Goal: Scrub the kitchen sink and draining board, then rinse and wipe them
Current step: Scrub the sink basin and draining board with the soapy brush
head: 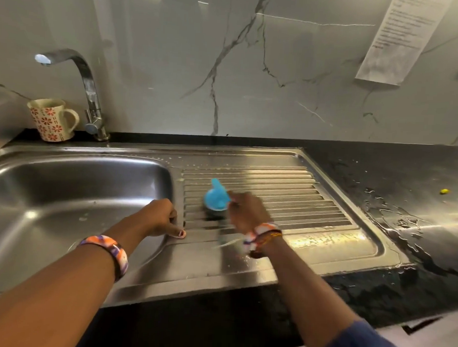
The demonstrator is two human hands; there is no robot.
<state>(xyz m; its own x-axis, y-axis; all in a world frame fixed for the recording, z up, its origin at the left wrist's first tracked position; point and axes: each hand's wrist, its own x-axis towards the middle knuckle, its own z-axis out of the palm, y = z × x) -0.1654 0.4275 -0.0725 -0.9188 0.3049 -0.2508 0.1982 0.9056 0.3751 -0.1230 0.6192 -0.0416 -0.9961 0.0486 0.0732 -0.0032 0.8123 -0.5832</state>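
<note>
1. Draining board (288, 192), ribbed steel, lay to the right of the sink (75, 199), running from centre frame out toward 3 o'clock; its front flat edge sat nearest, gleaming wet.
2. The left hand (159, 218) rested on the ridge between basin and board, fingers curled loosely and holding nothing, seemingly bracing.
3. At about 1 o'clock from it, the right hand (247, 214) gripped the blue scrubber (217, 196), pressed onto the ribs near the board's left end; the hand was blurred.
4. Water had pooled on the black counter (407, 182) toward 3 o'clock, so hard strokes that way would likely push more suds off the steel.
5. Farthest, at 10 o'clock, a flowered mug (51, 120) stood just beside the tap (91, 94); splashes from rinsing could reach it.
</note>
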